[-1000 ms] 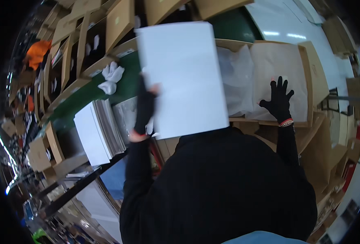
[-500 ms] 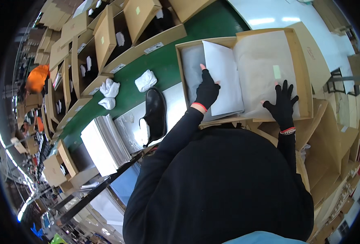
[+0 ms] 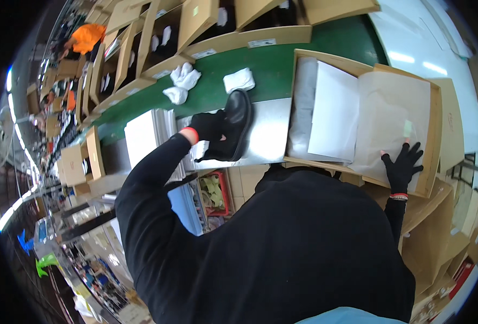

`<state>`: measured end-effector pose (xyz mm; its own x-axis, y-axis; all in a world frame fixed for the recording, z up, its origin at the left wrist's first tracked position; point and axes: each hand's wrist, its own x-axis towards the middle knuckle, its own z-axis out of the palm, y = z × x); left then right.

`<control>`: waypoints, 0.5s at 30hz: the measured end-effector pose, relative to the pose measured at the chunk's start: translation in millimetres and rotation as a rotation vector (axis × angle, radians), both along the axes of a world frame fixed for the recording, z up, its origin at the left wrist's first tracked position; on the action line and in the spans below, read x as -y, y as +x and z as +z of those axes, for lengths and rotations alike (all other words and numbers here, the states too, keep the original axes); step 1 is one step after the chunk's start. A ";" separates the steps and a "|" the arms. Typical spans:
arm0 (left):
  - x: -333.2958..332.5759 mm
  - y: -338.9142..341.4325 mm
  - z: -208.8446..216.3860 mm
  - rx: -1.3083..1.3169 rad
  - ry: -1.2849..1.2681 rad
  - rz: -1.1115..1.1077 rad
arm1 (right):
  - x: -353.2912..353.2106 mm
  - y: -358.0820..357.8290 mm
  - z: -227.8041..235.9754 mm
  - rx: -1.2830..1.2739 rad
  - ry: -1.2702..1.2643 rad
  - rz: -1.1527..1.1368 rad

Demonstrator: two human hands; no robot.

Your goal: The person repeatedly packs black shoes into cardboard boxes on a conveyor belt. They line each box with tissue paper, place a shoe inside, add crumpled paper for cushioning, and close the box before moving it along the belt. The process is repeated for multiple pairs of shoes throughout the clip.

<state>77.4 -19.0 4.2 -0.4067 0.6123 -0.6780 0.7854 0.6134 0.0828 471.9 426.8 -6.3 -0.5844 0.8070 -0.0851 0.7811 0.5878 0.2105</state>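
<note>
A black ankle boot (image 3: pixel 238 121) lies on its side on the metal strip of the bench. My left hand (image 3: pixel 208 125), in a black fingerless glove, is closed on the boot's upper, its fingertips partly hidden. To the right is an open cardboard shoe box (image 3: pixel 369 65) lined with tissue paper (image 3: pixel 393 102). A folded white sheet (image 3: pixel 333 110) lies inside it. My right hand (image 3: pixel 403 168), gloved too, rests with fingers spread on the tissue near the box's front right corner, holding nothing.
Left of the boot stands a stack of white sheets (image 3: pixel 149 137). Crumpled white paper wads (image 3: pixel 185 76) and another white wad (image 3: pixel 239 80) lie on the green bench. Open boxes of shoes (image 3: pixel 212 46) line the back. A large carton (image 3: pixel 428 232) stands at lower right.
My left hand has left the white sheet in the box and moved left onto the boot. My right hand stays spread on the tissue. The view has shifted, so the bench appears further right.
</note>
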 end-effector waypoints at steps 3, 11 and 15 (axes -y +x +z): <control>-34.4 -5.7 57.5 0.239 0.188 0.128 | -5.6 11.8 -5.8 -0.058 0.050 0.009; -188.3 67.1 50.2 0.325 0.747 -0.211 | -3.3 8.0 8.8 -0.034 -0.054 -0.100; -245.2 121.7 -20.1 0.070 0.589 -0.325 | 0.6 15.9 -0.8 -0.100 -0.014 -0.064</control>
